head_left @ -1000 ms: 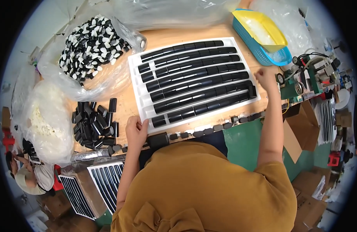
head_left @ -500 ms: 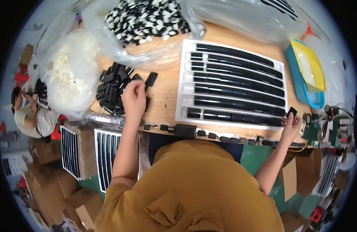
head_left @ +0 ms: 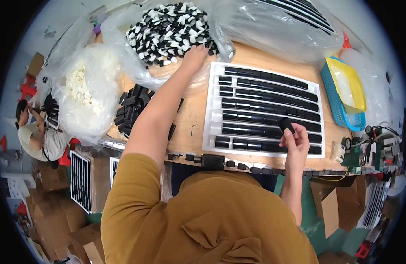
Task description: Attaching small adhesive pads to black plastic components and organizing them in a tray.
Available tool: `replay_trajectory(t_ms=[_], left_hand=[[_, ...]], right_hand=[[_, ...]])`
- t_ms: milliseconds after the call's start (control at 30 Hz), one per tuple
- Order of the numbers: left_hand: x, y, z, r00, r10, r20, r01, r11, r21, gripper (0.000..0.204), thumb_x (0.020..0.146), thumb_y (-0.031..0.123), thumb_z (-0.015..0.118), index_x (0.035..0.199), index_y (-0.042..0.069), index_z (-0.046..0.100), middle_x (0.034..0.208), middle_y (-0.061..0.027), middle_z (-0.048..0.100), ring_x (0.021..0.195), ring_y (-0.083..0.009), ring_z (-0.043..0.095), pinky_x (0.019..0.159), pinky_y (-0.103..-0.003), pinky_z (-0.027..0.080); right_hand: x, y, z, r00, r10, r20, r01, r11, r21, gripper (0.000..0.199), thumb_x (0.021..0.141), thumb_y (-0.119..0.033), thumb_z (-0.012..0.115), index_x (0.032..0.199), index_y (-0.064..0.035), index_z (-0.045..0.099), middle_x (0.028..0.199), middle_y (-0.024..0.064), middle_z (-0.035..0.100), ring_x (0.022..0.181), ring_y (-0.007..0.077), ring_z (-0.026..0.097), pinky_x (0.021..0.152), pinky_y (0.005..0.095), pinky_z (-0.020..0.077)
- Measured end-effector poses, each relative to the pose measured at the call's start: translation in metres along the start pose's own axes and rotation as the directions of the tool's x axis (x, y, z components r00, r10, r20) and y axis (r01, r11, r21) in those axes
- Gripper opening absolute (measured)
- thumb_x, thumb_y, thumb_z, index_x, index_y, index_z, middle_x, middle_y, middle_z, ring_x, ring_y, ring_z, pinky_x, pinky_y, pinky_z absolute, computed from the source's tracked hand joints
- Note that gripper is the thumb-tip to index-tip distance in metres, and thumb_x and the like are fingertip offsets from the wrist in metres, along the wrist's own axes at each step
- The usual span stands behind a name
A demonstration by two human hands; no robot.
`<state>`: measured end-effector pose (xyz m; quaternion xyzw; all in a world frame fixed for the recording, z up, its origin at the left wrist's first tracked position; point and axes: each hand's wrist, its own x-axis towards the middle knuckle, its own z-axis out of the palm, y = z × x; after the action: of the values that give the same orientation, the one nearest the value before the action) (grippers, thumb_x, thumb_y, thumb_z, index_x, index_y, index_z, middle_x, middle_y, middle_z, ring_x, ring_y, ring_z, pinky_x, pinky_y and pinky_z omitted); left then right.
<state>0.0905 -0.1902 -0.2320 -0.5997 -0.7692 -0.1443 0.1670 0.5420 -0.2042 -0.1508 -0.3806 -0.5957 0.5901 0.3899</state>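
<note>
My left hand (head_left: 195, 58) reaches to the near right edge of a heap of small black and white oval pieces (head_left: 167, 33). Its fingers are bent and close together, with the tips hidden among the pieces. Between thumb and fingers, my right hand (head_left: 297, 141) grips a short black plastic tube (head_left: 286, 125), raised above the lower right of the white tray (head_left: 217, 116). Rows of glossy black tubes (head_left: 273, 96) lie in the tray, with gaps toward the left ends. A pile of loose black tubes (head_left: 134, 108) is left of the tray, partly behind my left forearm.
A clear bag of cream-coloured pieces (head_left: 82, 88) stands at the left. Yellow and blue baskets (head_left: 344, 119) are at the right, near a green bench machine (head_left: 359, 152). A plastic-covered stack of trays (head_left: 295, 17) is at the back. Another person (head_left: 40, 134) sits far left.
My left hand has moved from the loose black tubes up to the oval pieces. My right hand has carried its black tube leftward over the tray from the lower right corner.
</note>
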Motion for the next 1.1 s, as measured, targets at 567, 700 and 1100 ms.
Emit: replay_trajectory(t_ms=[567, 700, 1100], left_hand=[[-0.051, 0.039, -0.087, 0.810, -0.535, 0.239, 0.498, 0.413, -0.762, 0.020, 0.086, 0.013, 0.068, 0.097, -0.003, 0.067, 0.079, -0.0105, 0.068, 0.059, -0.0152, 0.063, 0.052, -0.027, 0.050], [-0.103, 0.157, -0.166, 0.761, -0.235, 0.605, 0.609, -0.063, -0.790, 0.022, 0.090, 0.010, 0.065, 0.108, -0.001, 0.066, 0.082, -0.0080, 0.068, 0.061, -0.0118, 0.063, 0.051, -0.023, 0.050], [-0.144, 0.170, -0.170, 0.788, -0.120, 0.604, 0.577, -0.202, -0.792, 0.031, 0.086, 0.001, 0.067, 0.117, -0.002, 0.062, 0.079, -0.0056, 0.065, 0.068, -0.0141, 0.066, 0.060, -0.024, 0.054]], right_hand=[[0.009, 0.029, 0.014, 0.980, 0.134, 0.148, -0.165, 0.960, 0.225, 0.021, 0.094, -0.013, 0.059, 0.112, -0.0015, 0.059, 0.081, 0.0063, 0.064, 0.066, 0.0090, 0.057, 0.060, 0.0214, 0.0480], [0.009, 0.017, 0.040, 0.938, 0.109, 0.328, -0.179, 0.965, 0.193, 0.023, 0.095, -0.013, 0.058, 0.114, 0.0000, 0.056, 0.090, 0.0098, 0.068, 0.067, 0.0088, 0.057, 0.061, 0.0214, 0.0470], [0.008, -0.005, 0.050, 0.894, 0.066, 0.443, -0.081, 0.997, 0.015, 0.023, 0.094, -0.010, 0.060, 0.115, -0.0004, 0.057, 0.079, 0.0014, 0.059, 0.069, 0.0062, 0.054, 0.060, 0.0198, 0.0451]])
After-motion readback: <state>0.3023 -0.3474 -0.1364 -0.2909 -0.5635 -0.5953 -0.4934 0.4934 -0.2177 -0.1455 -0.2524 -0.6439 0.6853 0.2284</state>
